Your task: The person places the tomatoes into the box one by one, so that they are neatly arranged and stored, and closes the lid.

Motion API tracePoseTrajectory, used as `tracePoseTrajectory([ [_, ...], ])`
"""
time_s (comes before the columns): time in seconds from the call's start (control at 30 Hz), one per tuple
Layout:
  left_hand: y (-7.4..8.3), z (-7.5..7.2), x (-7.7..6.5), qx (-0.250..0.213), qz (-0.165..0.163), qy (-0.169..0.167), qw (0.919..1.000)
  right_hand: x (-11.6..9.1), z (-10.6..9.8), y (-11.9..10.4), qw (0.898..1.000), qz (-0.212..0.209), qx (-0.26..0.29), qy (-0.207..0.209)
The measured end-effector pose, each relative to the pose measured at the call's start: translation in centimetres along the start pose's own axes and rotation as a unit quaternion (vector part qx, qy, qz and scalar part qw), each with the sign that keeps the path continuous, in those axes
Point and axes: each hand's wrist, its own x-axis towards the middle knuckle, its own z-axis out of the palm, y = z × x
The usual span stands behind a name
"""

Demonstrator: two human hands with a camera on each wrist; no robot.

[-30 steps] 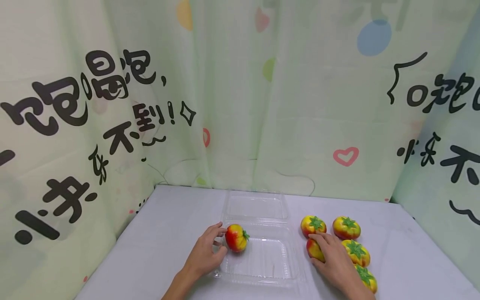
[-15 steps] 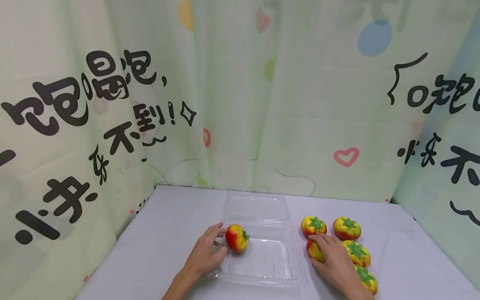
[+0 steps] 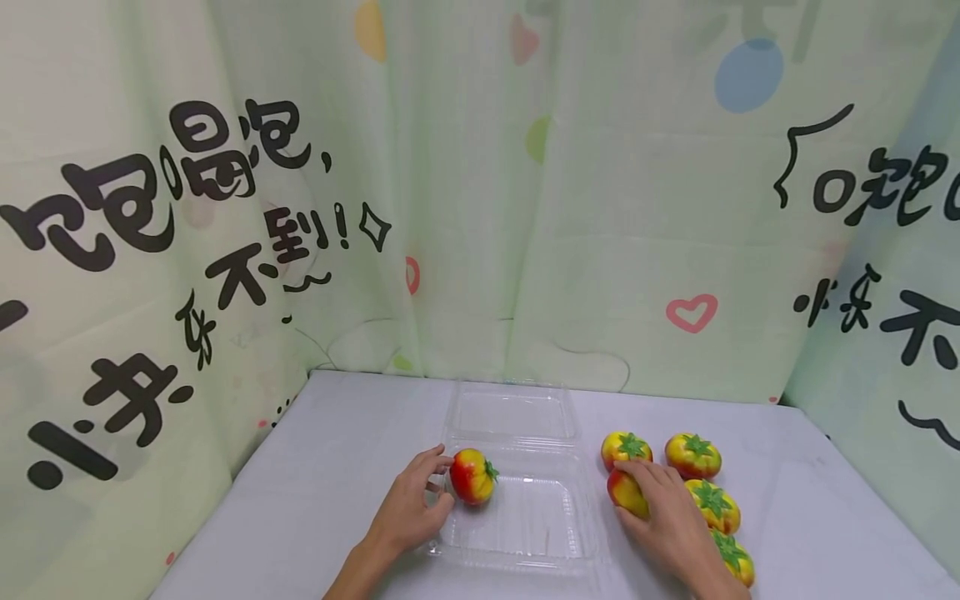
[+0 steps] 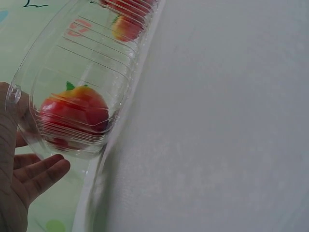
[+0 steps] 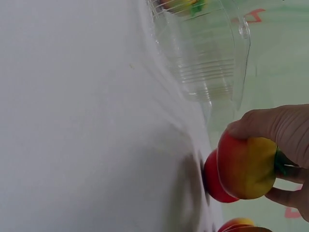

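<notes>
My right hand [image 3: 667, 521] grips a red-and-yellow persimmon [image 3: 627, 493] just right of the clear plastic clamshell box [image 3: 540, 521]. In the right wrist view, the thumb lies on one side of this persimmon [image 5: 246, 166] and fingers reach the other, by its green leafy top. Another persimmon [image 3: 471, 477] lies tipped on its side in the box's left part, its green top facing right. My left hand [image 3: 412, 504] is at the box's left edge with fingers spread and loosely bent, holding nothing. In the left wrist view, the box wall stands before some of its fingertips.
The box's lid [image 3: 512, 412] lies folded back behind it. More persimmons stand on the right, one [image 3: 627, 448] behind the held one and one [image 3: 693, 455] at the back right; others [image 3: 714, 504] are partly behind my right hand. A printed curtain [image 3: 480, 250] encloses the white table [image 3: 337, 450].
My right hand has shifted slightly left and up with the persimmon in its grip. The left hand and the persimmon in the box have stayed put.
</notes>
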Motion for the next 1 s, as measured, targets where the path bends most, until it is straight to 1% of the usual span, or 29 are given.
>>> tracePoseTrajectory([
  [0.17,0.0,-0.1,0.0,-0.003,0.000,0.000,1.0000,0.3,-0.5,-0.8,1.000,0.012,0.009,-0.006],
  [0.27,0.0,-0.1,0.0,-0.005,0.001,-0.001,1.0000,0.2,-0.7,-1.4,1.000,0.012,0.016,0.004],
  [0.4,0.0,-0.1,0.0,-0.006,0.000,-0.003,1.0000,0.1,-1.2,-2.2,0.999,0.007,0.031,0.026],
  [0.53,0.0,-0.1,0.0,-0.006,0.001,-0.003,1.0000,0.0,-1.6,-3.1,0.999,-0.001,0.038,0.039],
  [0.77,0.1,-0.2,0.1,-0.011,0.000,-0.004,0.9999,0.0,-1.8,-4.7,0.997,-0.007,0.056,0.045],
  [0.9,0.1,-0.2,0.1,-0.020,-0.001,-0.003,0.9998,-0.1,-1.6,-5.6,0.996,-0.023,0.071,0.050],
  [1.0,0.1,-0.2,0.0,-0.026,-0.001,-0.002,0.9996,-0.1,-1.4,-6.2,0.995,-0.028,0.083,0.045],
])
